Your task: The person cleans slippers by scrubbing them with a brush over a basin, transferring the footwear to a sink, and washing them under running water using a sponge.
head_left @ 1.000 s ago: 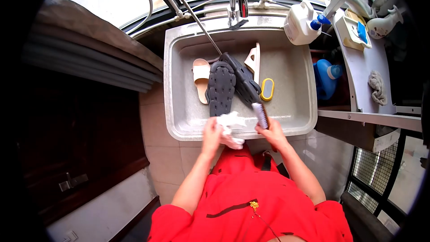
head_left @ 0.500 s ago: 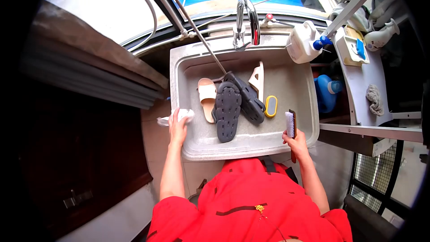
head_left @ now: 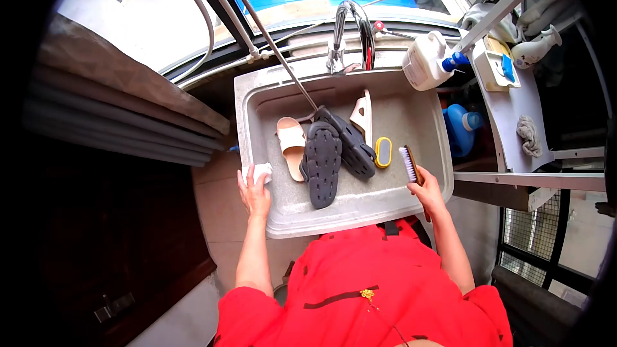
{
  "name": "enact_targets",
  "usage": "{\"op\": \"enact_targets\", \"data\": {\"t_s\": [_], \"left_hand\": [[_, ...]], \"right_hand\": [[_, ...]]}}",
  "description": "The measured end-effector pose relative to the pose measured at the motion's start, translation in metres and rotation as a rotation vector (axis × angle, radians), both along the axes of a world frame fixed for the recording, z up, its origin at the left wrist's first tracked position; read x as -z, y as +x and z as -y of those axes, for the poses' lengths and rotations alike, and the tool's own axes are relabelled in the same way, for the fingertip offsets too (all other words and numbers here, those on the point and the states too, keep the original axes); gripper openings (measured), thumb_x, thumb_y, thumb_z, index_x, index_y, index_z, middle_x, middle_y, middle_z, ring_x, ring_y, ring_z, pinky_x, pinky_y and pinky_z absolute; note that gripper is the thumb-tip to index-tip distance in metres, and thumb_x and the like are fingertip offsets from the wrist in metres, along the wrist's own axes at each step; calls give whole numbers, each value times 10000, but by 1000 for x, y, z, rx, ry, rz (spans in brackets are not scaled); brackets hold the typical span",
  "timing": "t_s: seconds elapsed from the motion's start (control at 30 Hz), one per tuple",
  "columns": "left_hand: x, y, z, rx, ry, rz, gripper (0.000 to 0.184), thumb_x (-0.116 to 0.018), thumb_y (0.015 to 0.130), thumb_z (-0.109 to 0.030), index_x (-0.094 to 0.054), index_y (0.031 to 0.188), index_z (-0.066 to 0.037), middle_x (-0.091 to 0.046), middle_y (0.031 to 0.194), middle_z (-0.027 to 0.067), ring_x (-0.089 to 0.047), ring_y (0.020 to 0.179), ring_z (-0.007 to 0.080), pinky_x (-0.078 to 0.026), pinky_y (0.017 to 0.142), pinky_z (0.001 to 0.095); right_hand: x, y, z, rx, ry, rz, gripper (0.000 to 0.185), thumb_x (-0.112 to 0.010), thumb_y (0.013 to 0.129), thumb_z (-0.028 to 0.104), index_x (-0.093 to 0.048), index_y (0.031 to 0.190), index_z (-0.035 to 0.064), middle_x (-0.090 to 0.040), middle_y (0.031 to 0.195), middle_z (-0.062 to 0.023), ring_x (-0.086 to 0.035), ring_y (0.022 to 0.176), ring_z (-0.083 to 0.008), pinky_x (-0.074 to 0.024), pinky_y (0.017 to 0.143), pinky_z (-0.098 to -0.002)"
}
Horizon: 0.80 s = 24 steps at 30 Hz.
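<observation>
At the sink's left rim, my left hand [head_left: 255, 198] is on a crumpled white cloth [head_left: 261, 172], fingers partly spread over it. My right hand [head_left: 429, 191] grips a wooden brush [head_left: 411, 167] with white bristles, held over the right side of the grey sink [head_left: 308, 223]. Inside the sink lie a dark sandal sole up [head_left: 322, 164], a second dark sandal [head_left: 350, 144] leaning beside it, a beige slipper [head_left: 292, 144] on the left and another beige slipper [head_left: 364, 115] on its side. A yellow-rimmed oval item [head_left: 383, 152] lies right of the dark pair.
A chrome faucet [head_left: 350, 32] stands at the back. A white jug [head_left: 427, 61] with a blue pump sits on the back right corner. Right of the sink are a blue bottle [head_left: 459, 130] and a shelf [head_left: 514, 125] bearing a grey cloth [head_left: 529, 136]. A thin pole [head_left: 270, 42] slants into the sink.
My left hand has moved from the sink's front to its left rim with the white cloth. The brush in my right hand has moved right, away from the dark sandals.
</observation>
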State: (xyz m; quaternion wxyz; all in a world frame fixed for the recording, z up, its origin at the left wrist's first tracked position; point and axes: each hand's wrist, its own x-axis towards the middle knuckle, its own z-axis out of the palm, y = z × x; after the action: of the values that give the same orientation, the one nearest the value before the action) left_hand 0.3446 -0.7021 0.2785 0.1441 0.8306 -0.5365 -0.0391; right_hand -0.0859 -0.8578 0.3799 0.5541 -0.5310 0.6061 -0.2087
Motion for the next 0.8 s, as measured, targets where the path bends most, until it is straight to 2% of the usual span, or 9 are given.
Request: {"op": "enact_targets", "data": {"t_s": [0.13,0.27,0.3,0.4,0.47,0.53,0.63,0.7,0.8], "left_hand": [[-18,-12,3,-19,-28,121,463,-621,661,-2,-643,1087,-184,-341,1467,33,-215,1388,378,-235,1117,529],[-15,-24,7,-20,-98,203,441,-623,665,-15,-637,1084,-152,-385,1429,62,-280,1352,360,-237,1100,533],[-10,-32,9,-10,-131,165,433,-626,667,-19,-630,1084,-136,-420,1387,71,-324,1315,341,-257,1082,534],[8,-66,23,-14,-141,-170,436,-659,671,-19,-613,1100,-81,-534,1195,94,-462,1150,308,-363,1001,446],[29,-87,31,-21,-97,-342,441,-681,678,-29,-609,1111,-67,-545,1162,102,-494,1112,311,-395,978,412],[61,-104,37,-214,-30,-800,474,-735,685,-71,-602,1140,-47,-549,1132,123,-560,1017,289,-457,912,368],[74,-113,46,-482,7,-1018,505,-768,688,-111,-600,1160,-52,-549,1107,127,-593,951,253,-490,867,352],[77,-111,49,-462,41,-934,502,-764,689,-102,-601,1162,-56,-549,1094,120,-593,951,242,-492,865,346],[76,-103,53,-403,26,-827,505,-759,690,-85,-596,1168,-58,-546,1073,111,-589,948,236,-491,865,340]], "right_hand": [[8,6,6,-45,1,-7,554,-618,726,49,-516,1264,-32,-592,854,-34,-551,734,-100,-462,658,-246],[40,-1,22,-154,-119,-203,607,-605,681,63,-520,1281,20,-642,897,-117,-611,797,-215,-485,736,-319],[41,-1,30,-197,-76,-290,622,-601,668,66,-523,1285,45,-651,984,-183,-634,916,-302,-487,822,-360],[77,-2,46,-193,-163,-382,635,-603,683,31,-498,1309,29,-648,1024,-160,-625,944,-225,-478,832,-309],[99,-3,58,-178,-137,-417,640,-604,683,31,-490,1312,32,-625,1134,-208,-614,1057,-284,-465,912,-333],[116,-2,65,-145,-156,-560,625,-601,688,34,-491,1303,27,-605,1164,-238,-592,1096,-325,-457,949,-360],[129,-1,67,-107,-59,-681,650,-590,700,35,-465,1336,75,-558,1193,-234,-550,1116,-374,-448,967,-410],[137,-1,67,-91,5,-759,691,-599,733,2,-418,1378,168,-469,1244,-190,-511,1145,-389,-445,972,-435],[150,-6,62,-64,-10,-764,675,-586,739,-6,-425,1372,165,-463,1247,-188,-505,1144,-383,-446,960,-431]]}}
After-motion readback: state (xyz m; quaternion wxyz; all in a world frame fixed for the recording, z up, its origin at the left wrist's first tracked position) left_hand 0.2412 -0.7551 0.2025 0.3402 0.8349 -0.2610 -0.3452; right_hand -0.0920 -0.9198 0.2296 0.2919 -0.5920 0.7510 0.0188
